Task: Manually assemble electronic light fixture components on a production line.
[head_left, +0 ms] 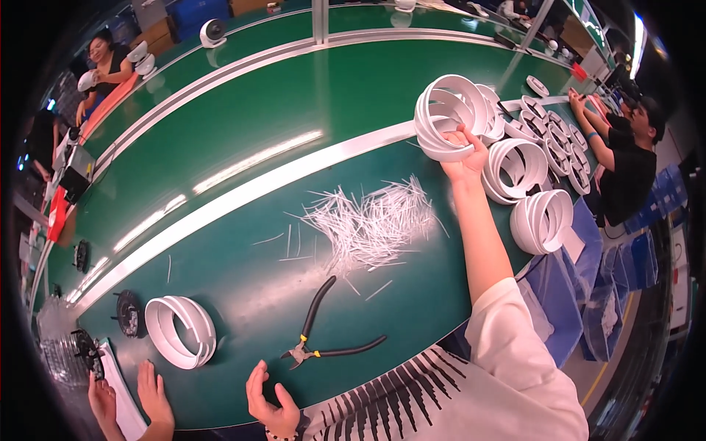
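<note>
At the far left edge of the green desk [243, 95], a neighbouring person's two hands [129, 397] rest beside a flat white sheet [121, 393], next to black round fan-like parts [129, 313]. Just right of those parts a stack of white plastic rings [180, 331] lies on the desk, untouched.

Moving right, the wearer's left hand [271, 400] hovers at the near edge of the desk. Its fingers [255, 382] are loosely spread and slightly curled, released, holding nothing. The closest thing to it is a pair of black-handled cutting pliers [323, 334] with yellow marks near the joint, lying just beyond the fingertips with the handles splayed apart. The hand does not touch them.

Beyond the pliers, in the middle of the desk, lies a heap of thin white plastic slivers [371, 220], with a few scattered strays around it.

Further right, the wearer's right arm stretches out in a white sleeve [507, 345]. The right hand [465, 158] is raised at the heap's far side, its fingers closed around the lower rim of a bundle of white rings [448, 117], held up on edge above the desk. More white ring stacks [518, 169] sit just right of it, and another stack [543, 220] rests nearer the desk's edge. At the far right, a person in a black shirt [629, 176] works over small round parts [559, 140].
</note>
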{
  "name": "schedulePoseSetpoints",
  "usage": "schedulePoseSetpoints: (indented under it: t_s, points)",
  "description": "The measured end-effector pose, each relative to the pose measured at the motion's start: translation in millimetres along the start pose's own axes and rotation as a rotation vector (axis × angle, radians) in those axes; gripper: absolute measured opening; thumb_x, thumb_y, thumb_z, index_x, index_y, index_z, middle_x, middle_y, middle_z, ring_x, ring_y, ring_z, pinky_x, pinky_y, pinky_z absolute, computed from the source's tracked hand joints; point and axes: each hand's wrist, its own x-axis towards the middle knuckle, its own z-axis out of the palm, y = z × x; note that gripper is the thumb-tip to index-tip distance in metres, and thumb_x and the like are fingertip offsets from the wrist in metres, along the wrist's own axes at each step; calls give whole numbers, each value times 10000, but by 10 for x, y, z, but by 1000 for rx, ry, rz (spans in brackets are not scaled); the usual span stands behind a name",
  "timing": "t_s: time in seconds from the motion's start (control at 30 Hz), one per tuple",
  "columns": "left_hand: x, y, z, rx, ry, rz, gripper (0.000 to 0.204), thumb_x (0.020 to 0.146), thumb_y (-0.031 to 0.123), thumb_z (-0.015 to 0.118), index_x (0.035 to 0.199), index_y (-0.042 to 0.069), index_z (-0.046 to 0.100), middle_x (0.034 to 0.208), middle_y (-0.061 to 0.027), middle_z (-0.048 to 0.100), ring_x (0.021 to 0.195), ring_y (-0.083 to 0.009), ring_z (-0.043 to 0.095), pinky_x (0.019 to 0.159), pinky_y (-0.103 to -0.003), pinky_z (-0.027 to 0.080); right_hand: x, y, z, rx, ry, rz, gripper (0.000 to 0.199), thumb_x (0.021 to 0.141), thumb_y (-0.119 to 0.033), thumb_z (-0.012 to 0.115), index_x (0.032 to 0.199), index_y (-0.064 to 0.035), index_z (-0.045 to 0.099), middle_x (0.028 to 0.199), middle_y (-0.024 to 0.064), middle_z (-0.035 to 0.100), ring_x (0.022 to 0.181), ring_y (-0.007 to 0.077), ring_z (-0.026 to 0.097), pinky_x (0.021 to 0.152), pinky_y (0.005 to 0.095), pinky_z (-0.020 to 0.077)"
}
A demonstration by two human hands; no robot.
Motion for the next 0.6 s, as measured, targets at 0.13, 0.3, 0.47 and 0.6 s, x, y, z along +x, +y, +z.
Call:
schedulePoseSetpoints:
  t_s: [0.13, 0.3, 0.47, 0.6]
  points:
    - [-5, -1, 13, -13, 0, 2, 373, 710, -41, 436, 1082, -69, 442, 1081, -183, 503, 943, -255, 515, 756, -300, 418, 128, 34, -258, 101, -2, 42, 172, 737, -98, 457, 879, 0, 459, 877, 183, 504, 803, 398, 479, 812, 501, 352]
    - [2, 20, 13, 9, -8, -23, 369, 707, -41, 436, 1075, -70, 443, 1081, -181, 503, 927, -251, 519, 757, -294, 415, 65, 76, -300, -91, 206, -52, 225, 722, -62, 476, 933, 16, 464, 845, 161, 513, 768, 326, 507, 788, 442, 396]
    - [-4, 11, -16, 6, -8, -29, 360, 710, -38, 435, 1068, -71, 448, 1078, -179, 504, 924, -250, 520, 761, -295, 413, -112, 133, -102, -743, 548, -156, 368, 706, -61, 585, 1018, 34, 415, 911, 124, 510, 837, 218, 521, 787, 351, 410]
    - [-2, -9, -35, -4, -10, -34, 356, 713, -36, 434, 1067, -73, 448, 1071, -180, 506, 927, -251, 517, 766, -297, 411, -129, 272, -12, -1098, 560, -493, 572, 690, -106, 630, 1143, 39, 312, 1088, 135, 457, 981, 204, 457, 861, 280, 335]
